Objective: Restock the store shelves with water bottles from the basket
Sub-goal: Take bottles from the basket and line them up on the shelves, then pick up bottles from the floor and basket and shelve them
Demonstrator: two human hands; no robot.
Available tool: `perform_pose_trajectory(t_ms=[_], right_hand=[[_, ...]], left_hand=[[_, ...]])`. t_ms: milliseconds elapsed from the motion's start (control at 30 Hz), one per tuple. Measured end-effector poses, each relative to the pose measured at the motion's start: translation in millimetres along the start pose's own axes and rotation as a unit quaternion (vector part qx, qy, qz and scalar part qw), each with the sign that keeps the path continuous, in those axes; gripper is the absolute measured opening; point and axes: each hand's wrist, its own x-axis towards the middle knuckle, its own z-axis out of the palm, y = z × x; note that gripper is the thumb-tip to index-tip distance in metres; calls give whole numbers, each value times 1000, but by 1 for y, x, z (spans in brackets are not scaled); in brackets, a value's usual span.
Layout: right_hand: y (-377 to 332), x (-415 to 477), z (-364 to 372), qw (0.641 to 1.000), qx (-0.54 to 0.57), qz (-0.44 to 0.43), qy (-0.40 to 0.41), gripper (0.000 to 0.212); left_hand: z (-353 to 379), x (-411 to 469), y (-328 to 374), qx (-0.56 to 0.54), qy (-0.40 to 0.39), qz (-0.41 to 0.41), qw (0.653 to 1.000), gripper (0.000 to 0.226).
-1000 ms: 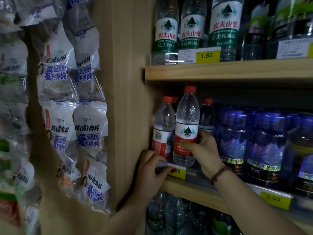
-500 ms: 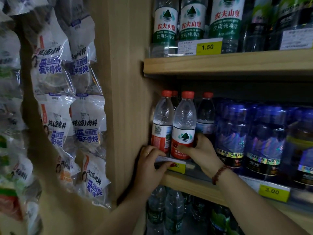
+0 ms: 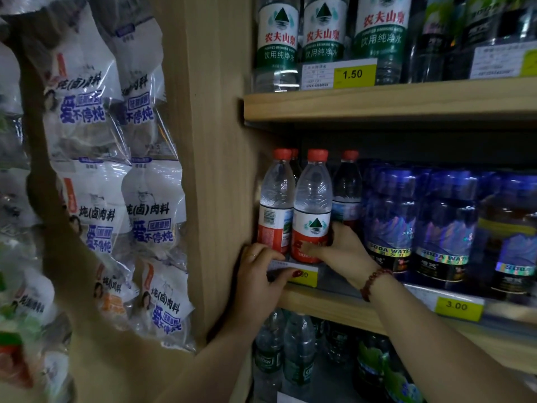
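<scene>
A clear water bottle (image 3: 312, 205) with a red cap and red-and-white label stands upright at the front of the middle shelf (image 3: 328, 308). My right hand (image 3: 340, 253) grips it low, around the label. To its left stands a like bottle (image 3: 276, 199), and another red-capped bottle (image 3: 347, 190) is behind on the right. My left hand (image 3: 258, 279) holds the shelf's front edge at the left corner, thumb over the price tag strip (image 3: 305, 276). No basket is in view.
Dark blue soda water bottles (image 3: 441, 225) fill the middle shelf to the right. Green-labelled bottles (image 3: 277, 39) stand on the upper shelf, more bottles (image 3: 296, 347) on the lower one. A wooden side panel (image 3: 203, 170) bounds the shelves; seasoning packets (image 3: 87, 112) hang left.
My right hand has lowered the held bottle onto the middle shelf, level with its neighbours. My left hand has stayed on the shelf edge.
</scene>
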Motion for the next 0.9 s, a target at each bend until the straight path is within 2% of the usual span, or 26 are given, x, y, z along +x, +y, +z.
perform_pose_trajectory(t_ms=[167,233,300,367,500,533,600,700,767,900], right_hand=[[-6,-1,-2,1000,-22,13,-13,40],[-12,-6,-7,997,-63,24,-24,39],[-18,-15,-14,993,-113,30,-22,49],[-21,-31,-20,992,-118,23,-21,58],[-22,-82,-42,982,-186,-22,-29,72],[-20,-97,-51,970,-238,-46,-20,72],[-18,-130,-70,923,-376,-84,-5,71],[-13,-188,-108,847,-528,-64,14,67],[-8,-234,-139,825,-564,-28,26,65],[-6,-338,-205,814,-573,63,63,64]], left_hand=[[-1,-2,-4,-2,-11,14,1000,25],[-4,1,-1,-8,-21,7,1000,25],[-6,2,3,-17,-22,7,1000,25],[-12,-2,8,-30,-27,8,999,25],[-25,-11,30,-7,-79,26,996,30],[-26,-14,40,-5,-84,27,996,31],[-23,-21,68,-19,-98,21,995,32],[-8,-41,120,-3,-164,40,986,38],[5,-59,160,10,-198,78,977,41],[35,-111,247,1,-267,155,951,44]])
